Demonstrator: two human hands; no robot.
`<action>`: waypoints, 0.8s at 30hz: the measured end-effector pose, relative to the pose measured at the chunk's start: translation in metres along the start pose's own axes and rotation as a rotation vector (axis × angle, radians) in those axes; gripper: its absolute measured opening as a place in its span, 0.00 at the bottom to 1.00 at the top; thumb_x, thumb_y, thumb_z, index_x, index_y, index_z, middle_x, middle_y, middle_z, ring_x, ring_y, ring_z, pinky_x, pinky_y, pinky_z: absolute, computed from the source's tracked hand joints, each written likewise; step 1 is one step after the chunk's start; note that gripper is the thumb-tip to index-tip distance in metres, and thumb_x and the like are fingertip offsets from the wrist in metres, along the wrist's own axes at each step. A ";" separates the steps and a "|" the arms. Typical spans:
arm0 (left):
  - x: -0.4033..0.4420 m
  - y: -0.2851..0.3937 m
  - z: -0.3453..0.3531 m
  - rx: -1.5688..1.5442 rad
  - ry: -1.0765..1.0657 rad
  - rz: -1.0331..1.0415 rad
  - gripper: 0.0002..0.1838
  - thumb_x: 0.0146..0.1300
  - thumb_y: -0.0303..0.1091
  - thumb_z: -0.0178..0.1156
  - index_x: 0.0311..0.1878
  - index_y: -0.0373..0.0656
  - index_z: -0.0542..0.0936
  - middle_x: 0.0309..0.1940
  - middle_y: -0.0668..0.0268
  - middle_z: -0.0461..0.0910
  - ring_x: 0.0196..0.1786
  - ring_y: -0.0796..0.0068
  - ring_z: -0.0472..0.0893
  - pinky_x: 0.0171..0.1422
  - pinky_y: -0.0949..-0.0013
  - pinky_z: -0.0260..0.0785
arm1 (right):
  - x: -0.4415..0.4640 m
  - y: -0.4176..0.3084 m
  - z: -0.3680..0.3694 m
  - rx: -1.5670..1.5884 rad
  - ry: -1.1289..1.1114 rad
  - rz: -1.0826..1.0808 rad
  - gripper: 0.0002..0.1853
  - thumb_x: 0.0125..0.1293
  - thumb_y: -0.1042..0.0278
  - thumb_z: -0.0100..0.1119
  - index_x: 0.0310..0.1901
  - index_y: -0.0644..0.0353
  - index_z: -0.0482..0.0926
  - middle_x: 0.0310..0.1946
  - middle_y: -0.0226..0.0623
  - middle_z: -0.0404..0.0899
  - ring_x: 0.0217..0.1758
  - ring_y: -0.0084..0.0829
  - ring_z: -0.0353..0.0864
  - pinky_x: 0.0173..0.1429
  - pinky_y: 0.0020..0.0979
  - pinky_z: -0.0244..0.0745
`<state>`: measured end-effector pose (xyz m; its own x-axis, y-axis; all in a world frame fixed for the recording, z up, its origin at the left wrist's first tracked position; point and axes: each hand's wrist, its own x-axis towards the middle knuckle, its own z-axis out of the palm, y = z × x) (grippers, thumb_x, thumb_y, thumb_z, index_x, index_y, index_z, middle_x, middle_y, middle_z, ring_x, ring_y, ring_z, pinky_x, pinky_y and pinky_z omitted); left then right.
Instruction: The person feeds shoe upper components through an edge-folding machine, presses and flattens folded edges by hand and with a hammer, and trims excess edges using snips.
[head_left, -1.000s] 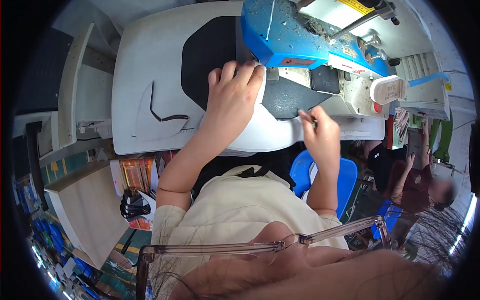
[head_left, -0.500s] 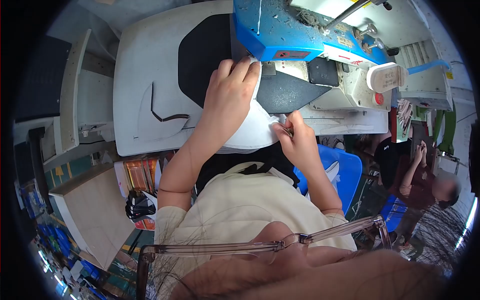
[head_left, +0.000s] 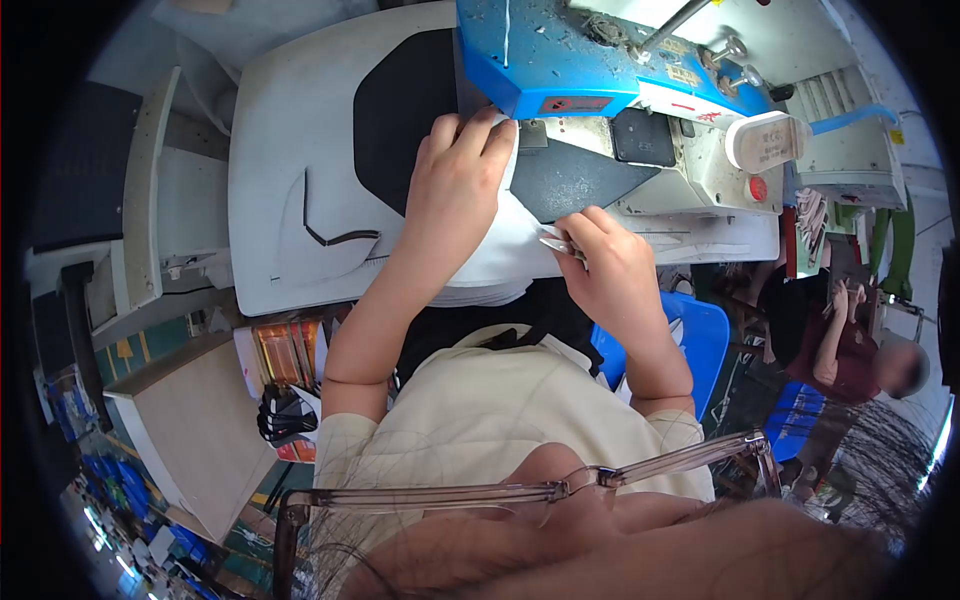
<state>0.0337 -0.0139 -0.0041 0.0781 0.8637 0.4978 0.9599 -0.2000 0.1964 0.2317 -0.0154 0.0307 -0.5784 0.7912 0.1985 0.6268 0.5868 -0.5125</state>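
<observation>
A white piece of sheet material (head_left: 500, 240) lies across the machine's work surface and hangs toward my lap. My left hand (head_left: 460, 175) has its bent fingers pressed together on the piece's upper end, right beside the head of a blue sewing machine (head_left: 560, 75). The fingertips and the spot under the head are partly hidden. My right hand (head_left: 610, 260) is closed around small metal snips (head_left: 560, 243), their tips pointing left at the white piece's right edge. Whether the tips touch it is hard to make out.
A black angled strip (head_left: 335, 238) lies on the white tabletop (head_left: 270, 130) at left. A labelled oval part (head_left: 768, 141) and red button (head_left: 757, 188) are at right. Below right stands a blue bin (head_left: 705, 340). Another person (head_left: 835, 350) sits beyond it.
My right hand has shifted slightly right and turned, showing more of the snips. A crumpled white bit by its fingertips no longer shows. The left hand stays on the white piece.
</observation>
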 end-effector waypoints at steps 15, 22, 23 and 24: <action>0.007 -0.002 0.002 -0.060 0.018 -0.049 0.19 0.56 0.22 0.59 0.52 0.38 0.84 0.55 0.59 0.77 0.57 0.59 0.76 0.61 0.58 0.72 | 0.038 0.022 0.004 -0.016 0.136 -0.079 0.08 0.51 0.77 0.64 0.32 0.55 0.77 0.31 0.36 0.75 0.32 0.43 0.81 0.34 0.40 0.76; 0.010 -0.002 -0.001 -0.136 0.046 -0.070 0.16 0.56 0.23 0.63 0.50 0.38 0.84 0.50 0.59 0.78 0.55 0.58 0.79 0.58 0.60 0.77 | 0.052 0.029 0.001 -0.052 0.117 -0.036 0.12 0.51 0.79 0.62 0.39 0.61 0.79 0.33 0.39 0.76 0.35 0.43 0.81 0.39 0.38 0.76; 0.010 -0.002 -0.001 -0.170 0.050 -0.074 0.16 0.56 0.24 0.64 0.50 0.38 0.84 0.50 0.59 0.78 0.54 0.58 0.80 0.58 0.60 0.77 | 0.054 0.032 0.002 -0.092 0.129 -0.046 0.12 0.52 0.78 0.63 0.39 0.60 0.79 0.33 0.38 0.76 0.35 0.42 0.82 0.39 0.38 0.76; 0.010 -0.002 -0.002 -0.170 0.050 -0.073 0.16 0.56 0.24 0.64 0.50 0.38 0.84 0.50 0.59 0.78 0.54 0.58 0.80 0.58 0.60 0.77 | 0.056 0.032 0.002 -0.092 0.129 -0.045 0.12 0.52 0.78 0.63 0.39 0.60 0.79 0.33 0.38 0.76 0.35 0.42 0.82 0.39 0.38 0.76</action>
<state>0.0319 -0.0054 0.0023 -0.0072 0.8557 0.5174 0.9031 -0.2167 0.3709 0.2185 0.0472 0.0231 -0.5387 0.7758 0.3285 0.6503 0.6308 -0.4233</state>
